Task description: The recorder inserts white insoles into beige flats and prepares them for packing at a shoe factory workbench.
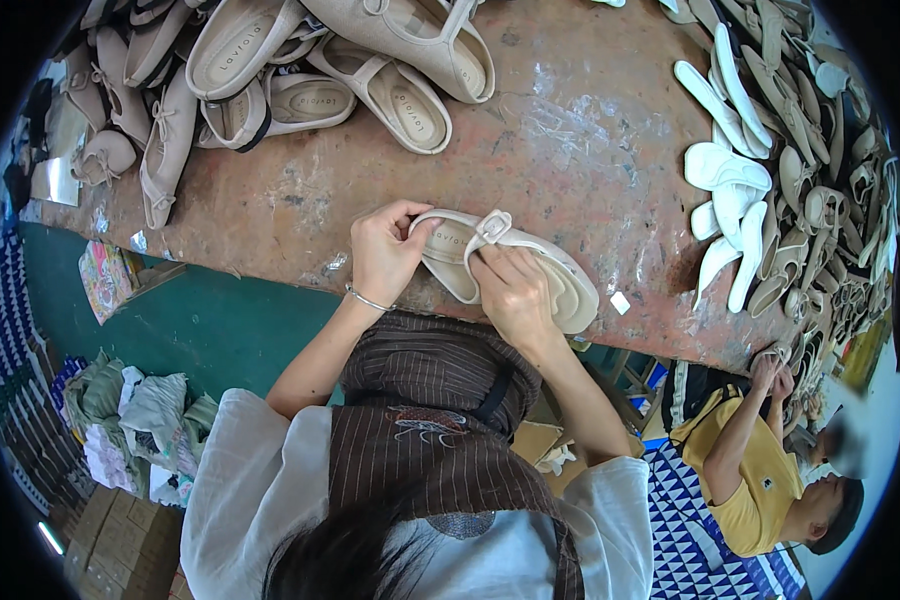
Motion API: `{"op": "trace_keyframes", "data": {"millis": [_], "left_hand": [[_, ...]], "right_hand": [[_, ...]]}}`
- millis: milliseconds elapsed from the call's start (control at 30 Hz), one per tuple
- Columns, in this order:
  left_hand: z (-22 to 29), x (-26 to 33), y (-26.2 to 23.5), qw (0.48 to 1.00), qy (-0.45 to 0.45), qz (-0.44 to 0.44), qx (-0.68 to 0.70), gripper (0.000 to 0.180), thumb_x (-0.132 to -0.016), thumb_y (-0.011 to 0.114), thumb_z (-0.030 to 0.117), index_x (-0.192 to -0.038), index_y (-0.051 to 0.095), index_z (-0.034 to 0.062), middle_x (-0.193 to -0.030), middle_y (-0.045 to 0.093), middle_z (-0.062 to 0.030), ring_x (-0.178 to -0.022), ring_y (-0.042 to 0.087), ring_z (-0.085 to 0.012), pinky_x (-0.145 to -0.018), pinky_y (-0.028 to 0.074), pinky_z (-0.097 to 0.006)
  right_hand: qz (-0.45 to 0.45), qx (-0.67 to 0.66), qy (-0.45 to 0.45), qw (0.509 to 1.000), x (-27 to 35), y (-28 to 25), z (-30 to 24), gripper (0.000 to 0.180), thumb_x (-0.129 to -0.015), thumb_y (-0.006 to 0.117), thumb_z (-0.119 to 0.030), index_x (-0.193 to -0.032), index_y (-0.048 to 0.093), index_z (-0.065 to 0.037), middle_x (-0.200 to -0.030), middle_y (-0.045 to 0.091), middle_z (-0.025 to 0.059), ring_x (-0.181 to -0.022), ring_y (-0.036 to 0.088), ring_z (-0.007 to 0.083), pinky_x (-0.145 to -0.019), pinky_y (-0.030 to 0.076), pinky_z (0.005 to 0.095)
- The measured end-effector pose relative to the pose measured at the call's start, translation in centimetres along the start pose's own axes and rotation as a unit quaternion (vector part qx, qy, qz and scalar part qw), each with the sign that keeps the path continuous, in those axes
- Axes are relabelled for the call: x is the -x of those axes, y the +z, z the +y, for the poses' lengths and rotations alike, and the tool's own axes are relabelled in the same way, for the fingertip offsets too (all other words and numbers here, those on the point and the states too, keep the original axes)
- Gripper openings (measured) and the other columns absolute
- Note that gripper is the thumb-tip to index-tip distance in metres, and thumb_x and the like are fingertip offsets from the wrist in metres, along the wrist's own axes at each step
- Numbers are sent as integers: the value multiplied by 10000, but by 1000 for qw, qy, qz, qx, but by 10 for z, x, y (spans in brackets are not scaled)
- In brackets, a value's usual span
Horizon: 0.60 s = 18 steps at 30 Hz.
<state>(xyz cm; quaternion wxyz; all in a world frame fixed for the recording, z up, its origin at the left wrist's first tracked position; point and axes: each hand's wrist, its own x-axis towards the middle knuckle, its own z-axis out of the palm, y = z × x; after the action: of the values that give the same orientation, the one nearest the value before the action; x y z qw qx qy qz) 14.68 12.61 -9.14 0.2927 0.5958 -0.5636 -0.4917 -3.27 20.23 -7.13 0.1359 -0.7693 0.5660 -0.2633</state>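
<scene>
A beige strapped shoe (448, 262) lies at the table's near edge, its insole facing up and a buckle-like piece on its strap. My left hand (385, 252) pinches the rim at its left, heel end between thumb and fingers. My right hand (515, 292) is closed at the shoe's middle, its bent fingers at the opening just below the strap. Those fingertips are partly hidden. Right of my right hand, the pale rounded end of the shoe shows several curved layers.
Beige shoes (402, 105) pile up at the far left of the worn brown table (300, 185). White insole-shaped pieces (735, 190) and a heap of beige shoe parts (830, 210) lie at right. A person in a yellow shirt (745, 500) works at lower right. Cloth bundles (155, 425) sit at lower left.
</scene>
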Motion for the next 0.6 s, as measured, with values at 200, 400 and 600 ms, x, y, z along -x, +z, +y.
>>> {"op": "trace_keyframes", "data": {"millis": [200, 400, 600], "left_hand": [[2, 0, 0, 998, 48, 15, -47, 116, -796, 714, 24, -907, 731, -2, -591, 599, -101, -499, 521, -130, -495, 419, -296], [7, -3, -3, 995, 72, 5, -62, 79, -814, 695, 54, -876, 713, 9, -593, 603, -120, -486, 543, -172, -498, 429, -324], [18, 23, 4, 978, 96, -17, -182, 70, -864, 626, 59, -825, 575, 30, -589, 578, -204, -573, 623, -391, -531, 472, -464]], "right_hand": [[-196, -68, -10, 978, -10, -16, -3, 527, -757, 672, -147, -1271, 612, -45, -1246, 636, 80, -955, 655, 256, -866, 527, 389], [-135, 116, 92, 980, 4, -34, -25, 400, -729, 589, -40, -1105, 676, 63, -1112, 697, 163, -1159, 617, 273, -1130, 371, 402], [84, 55, 179, 979, 12, -45, 0, 272, -768, 621, -21, -1019, 725, -25, -1072, 704, 137, -1255, 556, 310, -1169, 223, 568]]}}
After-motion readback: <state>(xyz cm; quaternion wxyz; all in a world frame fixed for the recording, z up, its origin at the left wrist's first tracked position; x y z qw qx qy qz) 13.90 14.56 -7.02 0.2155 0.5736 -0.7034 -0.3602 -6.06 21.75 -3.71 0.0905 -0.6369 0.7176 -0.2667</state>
